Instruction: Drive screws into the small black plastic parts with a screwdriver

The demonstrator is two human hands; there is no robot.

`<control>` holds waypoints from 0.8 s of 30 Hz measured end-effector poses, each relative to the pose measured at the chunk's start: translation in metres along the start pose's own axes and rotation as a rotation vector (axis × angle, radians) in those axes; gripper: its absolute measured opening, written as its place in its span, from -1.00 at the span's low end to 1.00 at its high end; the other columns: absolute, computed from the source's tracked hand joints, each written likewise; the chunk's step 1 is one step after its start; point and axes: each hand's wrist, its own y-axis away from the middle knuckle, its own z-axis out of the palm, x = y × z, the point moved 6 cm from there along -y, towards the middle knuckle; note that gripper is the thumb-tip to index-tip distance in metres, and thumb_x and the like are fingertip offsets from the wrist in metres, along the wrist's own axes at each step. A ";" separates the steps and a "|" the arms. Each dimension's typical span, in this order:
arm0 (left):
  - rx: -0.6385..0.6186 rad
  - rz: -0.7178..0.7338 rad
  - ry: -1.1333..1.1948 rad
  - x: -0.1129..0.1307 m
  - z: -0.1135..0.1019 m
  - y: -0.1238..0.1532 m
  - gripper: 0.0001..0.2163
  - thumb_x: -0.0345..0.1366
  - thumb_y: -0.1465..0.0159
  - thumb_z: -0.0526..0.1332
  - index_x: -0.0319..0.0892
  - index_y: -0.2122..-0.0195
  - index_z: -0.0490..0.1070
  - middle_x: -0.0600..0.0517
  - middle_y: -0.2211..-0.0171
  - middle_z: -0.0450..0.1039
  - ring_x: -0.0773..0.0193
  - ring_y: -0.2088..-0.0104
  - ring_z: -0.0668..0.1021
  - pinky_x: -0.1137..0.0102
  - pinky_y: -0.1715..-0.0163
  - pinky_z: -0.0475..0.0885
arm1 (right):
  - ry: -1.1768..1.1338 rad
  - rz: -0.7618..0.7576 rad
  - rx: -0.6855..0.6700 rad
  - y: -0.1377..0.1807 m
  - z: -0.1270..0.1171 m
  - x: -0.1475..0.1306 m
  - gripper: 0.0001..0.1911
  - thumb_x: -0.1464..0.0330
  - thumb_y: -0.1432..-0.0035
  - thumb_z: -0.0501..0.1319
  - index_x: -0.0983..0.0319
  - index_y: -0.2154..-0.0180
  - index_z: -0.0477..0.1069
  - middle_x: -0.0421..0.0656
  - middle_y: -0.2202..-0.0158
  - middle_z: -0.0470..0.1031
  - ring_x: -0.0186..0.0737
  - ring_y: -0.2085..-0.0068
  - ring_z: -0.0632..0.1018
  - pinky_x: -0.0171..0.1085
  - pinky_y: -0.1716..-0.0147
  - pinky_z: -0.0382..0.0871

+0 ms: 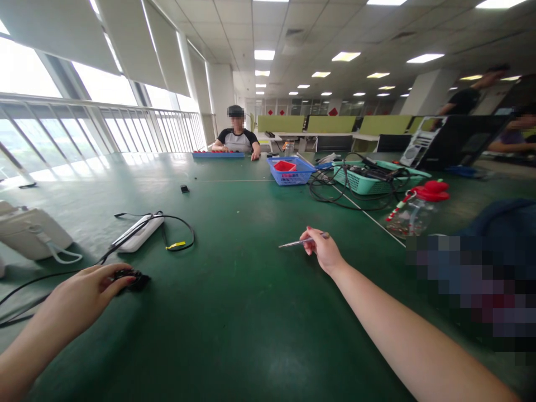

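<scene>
At the lower left, my left hand (94,287) is closed around a small black object (136,279) on the green table (234,312); its kind is hard to make out. My right hand (321,250), right of centre, pinches a thin silver pen-like tool (293,243). The tool's tip points left, a little above the tabletop. Just beyond my left hand lies a white power strip (140,233) with a black cable (193,237) looped over it, a yellow tag on the loop.
Left edge: a white bag-like item (36,231). Farther off are a small black piece (185,189), a blue basket (291,177) and a green basket (364,186) of cables. A red-lidded bottle (412,215) stands at right. Across the table sits a person (238,139) behind a blue tray (218,156).
</scene>
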 end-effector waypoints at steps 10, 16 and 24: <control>-0.004 0.149 -0.130 0.010 0.017 -0.001 -0.48 -0.02 -0.34 -0.14 -0.12 -0.21 0.28 -0.15 0.04 0.48 0.00 0.11 0.55 0.20 0.11 0.42 | 0.019 -0.004 -0.025 0.000 0.001 0.001 -0.59 0.06 -0.06 0.26 0.27 0.55 0.47 -0.23 0.67 0.33 -0.39 0.64 0.32 -0.38 0.68 0.18; -0.062 0.250 -0.179 0.022 0.021 -0.005 -0.44 0.02 -0.33 -0.11 -0.21 -0.21 0.29 -0.18 0.09 0.52 -0.01 0.14 0.56 0.16 0.04 0.36 | 0.027 -0.015 -0.026 -0.001 0.001 0.002 -0.58 0.04 -0.06 0.25 0.26 0.55 0.48 -0.22 0.67 0.33 -0.38 0.65 0.32 -0.38 0.69 0.18; 0.111 0.068 -0.250 -0.005 0.015 -0.006 -0.43 -0.08 -0.32 -0.18 -0.32 -0.18 0.29 -0.27 0.01 0.47 -0.09 0.00 0.51 0.13 -0.02 0.35 | 0.030 -0.015 -0.040 0.000 0.000 0.002 -0.59 0.05 -0.08 0.24 0.26 0.54 0.48 -0.23 0.66 0.35 -0.39 0.64 0.32 -0.38 0.68 0.19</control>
